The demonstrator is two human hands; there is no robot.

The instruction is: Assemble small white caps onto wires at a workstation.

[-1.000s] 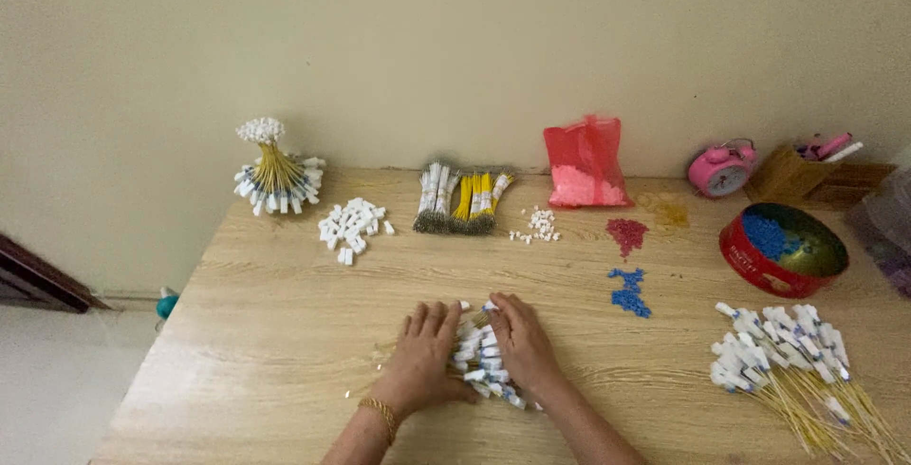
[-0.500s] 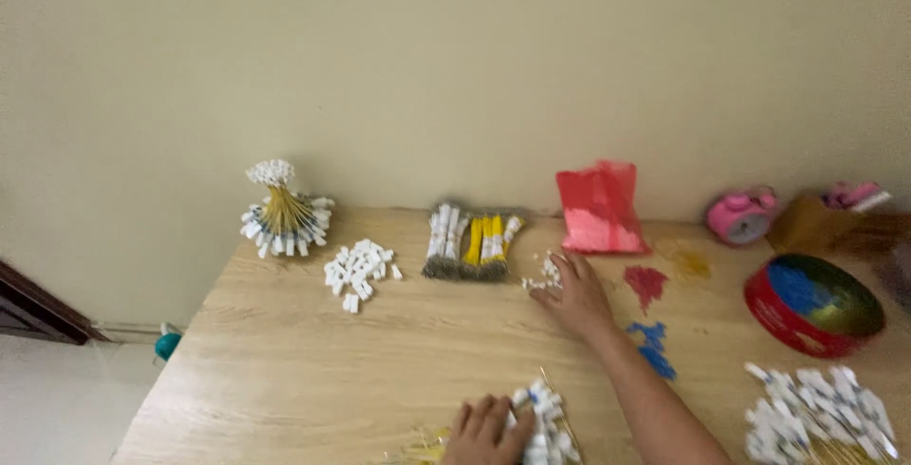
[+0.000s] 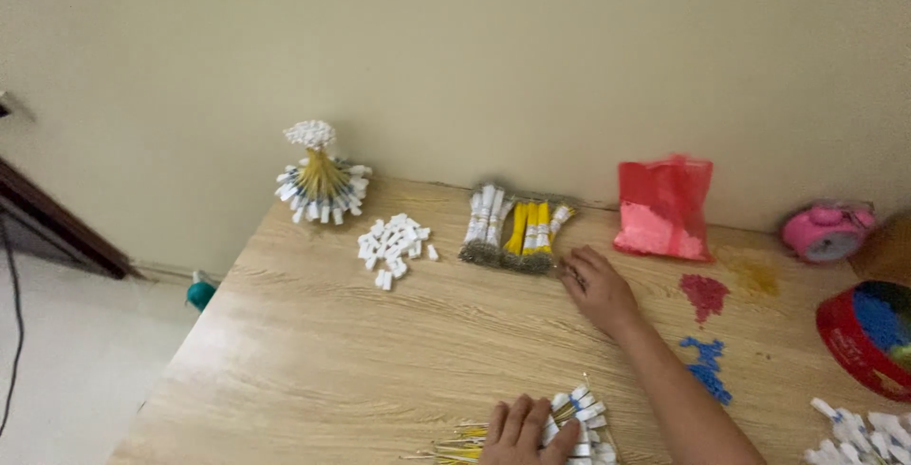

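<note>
Right hand (image 3: 600, 287) lies flat with fingers spread beside the wire bundles (image 3: 512, 228) at the back of the desk (image 3: 313, 361), while left hand (image 3: 524, 427) presses the capped-stick bundle (image 3: 569, 419) at the near edge; risk: a careless sweep scatters the small white pieces there.

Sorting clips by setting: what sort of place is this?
Probably a home craft or piecework spot: a wooden table against a plain wall, bundled white-capped sticks, a red plastic bag and a pink alarm clock.
</note>
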